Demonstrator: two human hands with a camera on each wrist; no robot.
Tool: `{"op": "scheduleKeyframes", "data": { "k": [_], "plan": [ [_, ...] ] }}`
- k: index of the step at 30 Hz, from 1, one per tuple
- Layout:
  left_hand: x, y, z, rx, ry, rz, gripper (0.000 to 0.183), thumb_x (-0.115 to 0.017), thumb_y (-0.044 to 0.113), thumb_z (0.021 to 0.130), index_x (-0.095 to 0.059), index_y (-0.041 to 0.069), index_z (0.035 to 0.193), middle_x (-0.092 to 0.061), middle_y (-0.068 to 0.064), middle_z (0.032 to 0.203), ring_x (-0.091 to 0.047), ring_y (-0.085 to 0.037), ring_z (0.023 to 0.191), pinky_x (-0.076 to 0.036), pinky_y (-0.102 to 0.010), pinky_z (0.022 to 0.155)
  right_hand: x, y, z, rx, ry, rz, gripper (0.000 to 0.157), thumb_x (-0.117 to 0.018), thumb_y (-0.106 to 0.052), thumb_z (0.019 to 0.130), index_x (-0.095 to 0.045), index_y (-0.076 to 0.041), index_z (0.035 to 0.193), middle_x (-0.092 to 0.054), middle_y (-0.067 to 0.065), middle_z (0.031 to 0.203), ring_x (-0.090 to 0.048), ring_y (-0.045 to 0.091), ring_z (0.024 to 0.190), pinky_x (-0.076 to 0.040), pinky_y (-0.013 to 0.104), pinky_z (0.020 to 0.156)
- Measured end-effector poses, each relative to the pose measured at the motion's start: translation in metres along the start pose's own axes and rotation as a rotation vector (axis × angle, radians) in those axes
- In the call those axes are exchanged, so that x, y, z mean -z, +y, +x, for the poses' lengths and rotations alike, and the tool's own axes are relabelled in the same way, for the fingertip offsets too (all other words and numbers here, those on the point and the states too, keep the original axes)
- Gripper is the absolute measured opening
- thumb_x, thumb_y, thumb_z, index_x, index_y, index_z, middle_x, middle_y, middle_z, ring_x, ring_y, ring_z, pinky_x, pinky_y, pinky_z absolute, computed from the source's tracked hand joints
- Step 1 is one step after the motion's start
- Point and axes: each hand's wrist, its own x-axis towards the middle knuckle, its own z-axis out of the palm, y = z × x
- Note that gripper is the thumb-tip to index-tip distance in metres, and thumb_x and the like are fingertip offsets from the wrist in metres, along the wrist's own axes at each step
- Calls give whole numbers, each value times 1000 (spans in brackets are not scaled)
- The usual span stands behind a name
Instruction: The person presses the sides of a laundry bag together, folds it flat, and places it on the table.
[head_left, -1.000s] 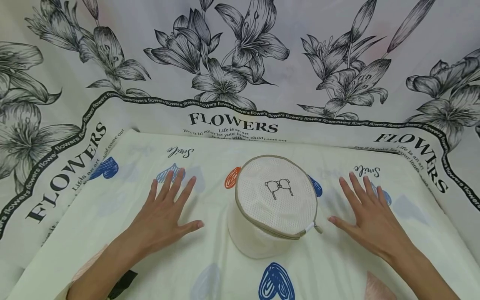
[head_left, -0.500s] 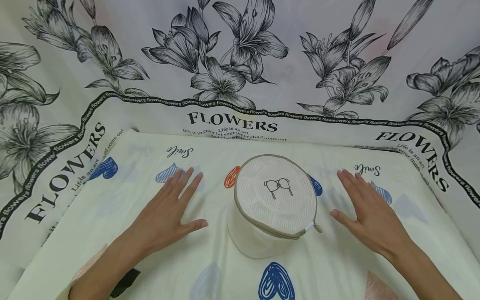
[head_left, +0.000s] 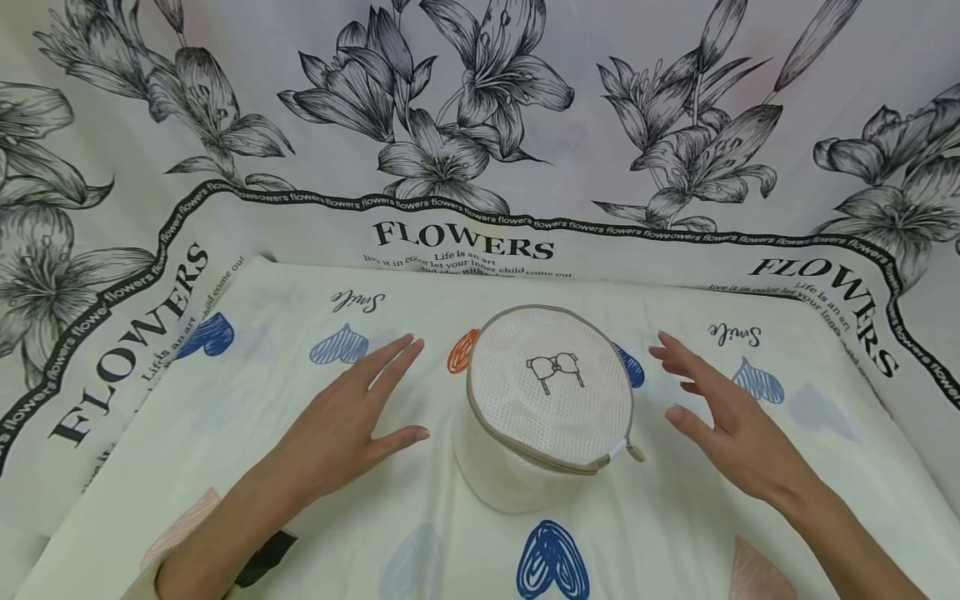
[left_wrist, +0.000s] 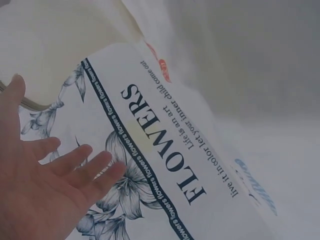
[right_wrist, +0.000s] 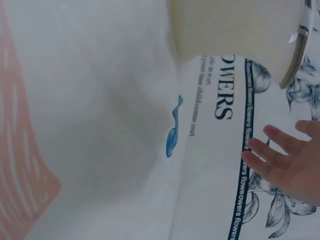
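A round cream zippered laundry bag [head_left: 553, 387] stands upright in the middle of the covered surface. Its lid is white mesh with a drawing of glasses, edged by a tan zipper that looks closed, the pull [head_left: 636, 452] at the front right. To its left, my left hand [head_left: 348, 421] hovers with straight fingers and the thumb apart from the bag. My right hand [head_left: 731, 425] is on the other side, fingers loosely bent, not touching it. Both palms face the bag. The wrist views show the left hand [left_wrist: 55, 180] and right hand [right_wrist: 290, 160] holding nothing.
A pale cloth [head_left: 300, 517] printed with hearts and "Smile" covers the surface. Behind it and along the sides hangs a white curtain [head_left: 570, 183] with black lily drawings and "FLOWERS" lettering. A dark patch [head_left: 266, 558] shows beside the left forearm.
Both hands have turned from palms down to palms facing inward. The left hand has shifted right, nearer the bag, and the right hand's fingers have swung inward. The bag stays put.
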Motion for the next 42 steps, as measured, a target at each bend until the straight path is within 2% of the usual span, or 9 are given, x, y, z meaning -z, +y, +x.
{"op": "scheduleKeyframes", "data": {
  "k": [2, 7, 17, 23, 29, 35, 39, 42],
  "plan": [
    [0, 2, 2, -19, 4, -10, 88, -51, 64, 79, -8, 28, 147, -16, 6, 150, -31, -19, 130, -36, -44, 98, 0, -2, 2, 16, 1, 12, 74, -60, -14, 88, -16, -32, 146, -37, -10, 140, -42, 11, 119, -38, 17, 85],
    [2, 7, 6, -34, 23, -54, 85, -53, 63, 79, -11, 30, 146, -26, 7, 146, -36, -16, 127, -37, -40, 98, -2, -7, 6, 37, -11, 48, 75, -62, -14, 87, -18, -32, 145, -43, -9, 135, -56, 9, 102, -48, 25, 74],
    [10, 21, 16, -74, 42, -215, 77, -57, 57, 81, -20, 32, 144, -43, 10, 134, -47, -9, 115, -44, -35, 90, -7, -14, 15, -29, -55, 111, 68, -61, -24, 88, -23, -39, 142, -51, -8, 124, -59, 8, 94, -49, 26, 74],
    [13, 28, 23, -92, 15, -402, 73, -61, 46, 83, -25, 30, 143, -48, 12, 126, -51, -4, 105, -47, -28, 84, -9, -15, 19, -40, -80, 140, 64, -61, -27, 87, -27, -40, 140, -53, -8, 119, -58, 8, 92, -48, 26, 76],
    [9, 33, 26, -99, 22, -623, 64, -66, 32, 83, -35, 28, 139, -52, 17, 118, -55, -3, 95, -48, -25, 78, -12, -17, 22, -37, -49, 165, 63, -63, -26, 86, -31, -38, 139, -54, -9, 112, -59, 9, 89, -49, 24, 76],
    [6, 42, 30, -21, 77, -723, 54, -67, 32, 82, -46, 28, 131, -58, 14, 105, -59, -4, 85, -50, -23, 75, -14, -17, 28, -82, -90, 374, 57, -62, -24, 87, -37, -32, 137, -50, 0, 110, -63, 19, 80, -52, 30, 73],
    [14, 53, 32, 85, 98, -801, 53, -73, 23, 77, -51, 24, 126, -60, 8, 103, -62, -6, 78, -51, -25, 73, -14, -18, 31, -107, -141, 464, 58, -62, -22, 87, -37, -27, 138, -48, 6, 110, -64, 24, 76, -53, 34, 70],
    [23, 61, 34, 163, 81, -870, 53, -74, 15, 76, -53, 20, 124, -59, 3, 107, -63, -10, 77, -52, -26, 70, -14, -18, 33, -122, -180, 517, 58, -63, -19, 87, -37, -25, 139, -46, 10, 110, -64, 27, 74, -53, 35, 71]
  ]
}}
